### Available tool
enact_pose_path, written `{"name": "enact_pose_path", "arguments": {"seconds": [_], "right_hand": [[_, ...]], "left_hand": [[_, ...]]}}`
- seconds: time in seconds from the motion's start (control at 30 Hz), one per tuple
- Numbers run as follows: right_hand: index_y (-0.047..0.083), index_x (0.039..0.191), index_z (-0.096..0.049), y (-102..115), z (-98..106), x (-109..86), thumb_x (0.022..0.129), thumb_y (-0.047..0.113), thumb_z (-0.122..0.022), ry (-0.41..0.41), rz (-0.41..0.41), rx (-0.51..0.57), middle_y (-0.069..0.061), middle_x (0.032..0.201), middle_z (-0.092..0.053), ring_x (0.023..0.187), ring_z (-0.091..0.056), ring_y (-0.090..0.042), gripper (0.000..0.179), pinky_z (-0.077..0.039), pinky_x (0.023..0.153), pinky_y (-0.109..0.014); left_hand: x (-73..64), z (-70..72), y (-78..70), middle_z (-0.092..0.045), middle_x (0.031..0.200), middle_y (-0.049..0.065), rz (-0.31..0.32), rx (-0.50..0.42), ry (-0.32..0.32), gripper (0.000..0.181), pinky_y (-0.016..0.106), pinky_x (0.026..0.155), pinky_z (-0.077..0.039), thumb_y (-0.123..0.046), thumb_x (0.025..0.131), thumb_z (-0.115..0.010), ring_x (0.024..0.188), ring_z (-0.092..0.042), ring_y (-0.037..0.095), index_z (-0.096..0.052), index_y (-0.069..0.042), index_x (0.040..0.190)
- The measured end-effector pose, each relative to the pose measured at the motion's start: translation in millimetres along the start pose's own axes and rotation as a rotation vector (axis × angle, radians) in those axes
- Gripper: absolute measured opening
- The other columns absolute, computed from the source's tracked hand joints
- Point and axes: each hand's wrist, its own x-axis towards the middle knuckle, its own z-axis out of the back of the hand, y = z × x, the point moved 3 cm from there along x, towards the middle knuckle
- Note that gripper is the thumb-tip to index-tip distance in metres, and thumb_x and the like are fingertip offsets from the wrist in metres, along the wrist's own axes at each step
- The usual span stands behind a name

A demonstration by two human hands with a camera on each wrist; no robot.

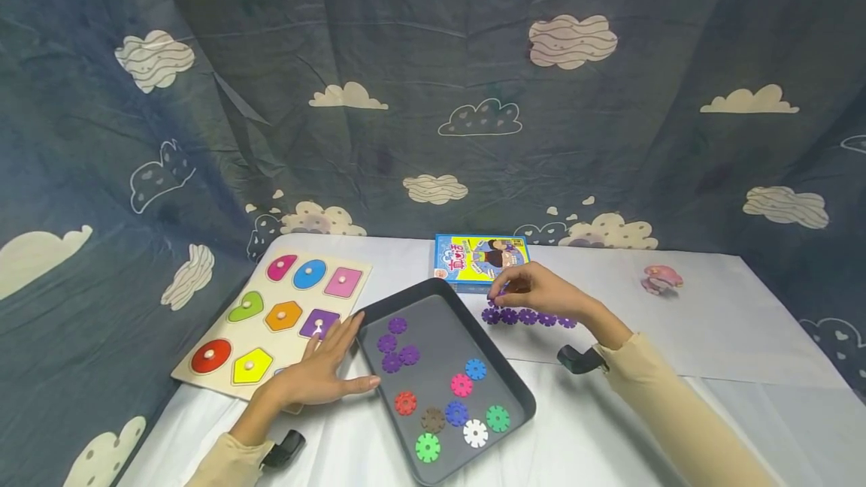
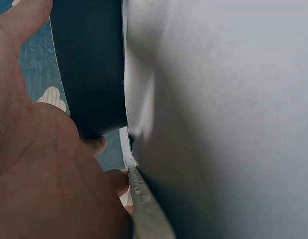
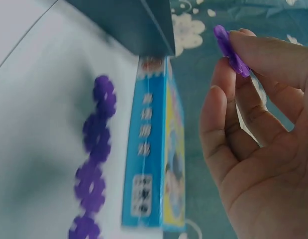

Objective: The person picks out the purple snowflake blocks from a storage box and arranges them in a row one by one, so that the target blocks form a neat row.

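Your left hand [image 1: 321,374] lies with its fingers straight and spread along the left rim of the grey tray [image 1: 436,318], touching it without grasping anything; your thumb points toward the tray's left side. Your right hand [image 1: 537,291] is to the right of the tray's far end, and you pinch a purple disc [image 3: 231,51] between thumb and fingertips, raised off the desk [image 1: 744,337]. Below that hand, just right of the tray, you have a row of purple discs [image 1: 528,316] laid edge to edge, running away from the tray's right side; at least five show.

Inside the tray you have four purple notched discs [image 1: 409,355] grouped toward its far left. In its nearer half lie a light blue disc [image 1: 476,369], a pink disc [image 1: 461,385], a red disc [image 1: 406,403], a brown disc [image 1: 433,419], a darker blue disc [image 1: 456,413], a dark green disc [image 1: 498,418], a white disc [image 1: 476,433] and a bright green disc [image 1: 428,447].

Left of the tray you see a shape puzzle board [image 1: 253,314], partly under your left arm's line of view. Beyond the tray's far corner lies a blue and yellow box [image 1: 482,254]; well to the tray's right sits a pink toy [image 1: 663,276]. Behind the tray hangs a dark cloud-print curtain [image 1: 406,36].
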Motion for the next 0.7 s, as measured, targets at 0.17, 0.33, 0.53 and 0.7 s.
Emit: {"name": "enact_pose_path", "arguments": {"seconds": [0.17,0.33,0.53,0.7], "right_hand": [[0.004,0.107,-0.073,-15,11,-14.6,0.094,0.013,-0.070,-0.046,-0.050,-0.016,-0.014,0.108,-0.072,0.099,-0.068,-0.038,0.015,-0.058,0.083,-0.025],[0.004,0.107,-0.072,-26,21,-28.2,0.093,0.014,-0.071,-0.103,-0.104,-0.041,-0.015,0.107,-0.072,0.097,-0.068,-0.034,0.017,-0.057,0.081,-0.025],[0.003,0.108,-0.072,-43,31,-44.9,0.094,0.015,-0.071,-0.151,-0.163,-0.047,-0.017,0.108,-0.072,0.097,-0.068,-0.034,0.019,-0.059,0.083,-0.036],[0.004,0.110,-0.072,-57,39,-59.5,0.094,0.015,-0.070,-0.206,-0.178,-0.041,-0.017,0.111,-0.072,0.099,-0.070,-0.029,0.020,-0.058,0.083,-0.033]], "left_hand": [[-0.5,-0.1,0.0,-0.001,0.170,0.007,0.004,0.000,0.000,0.112,0.070,0.117,0.010,-0.065,0.084,-0.068,0.156,0.008,0.035,0.002,-0.026,0.163],[-1.8,0.1,0.3,0.000,0.170,0.007,0.017,-0.005,0.004,0.114,0.068,0.118,0.011,-0.066,0.083,-0.068,0.156,0.009,0.035,0.004,-0.027,0.162],[-2.5,1.0,-0.9,-0.002,0.170,0.008,0.006,0.004,0.000,0.112,0.070,0.117,0.010,-0.064,0.084,-0.068,0.156,0.007,0.036,0.002,-0.025,0.163],[-1.5,0.7,-1.4,-0.001,0.170,0.008,0.001,0.003,0.001,0.112,0.070,0.117,0.010,-0.064,0.085,-0.068,0.156,0.008,0.036,0.002,-0.025,0.163]]}}
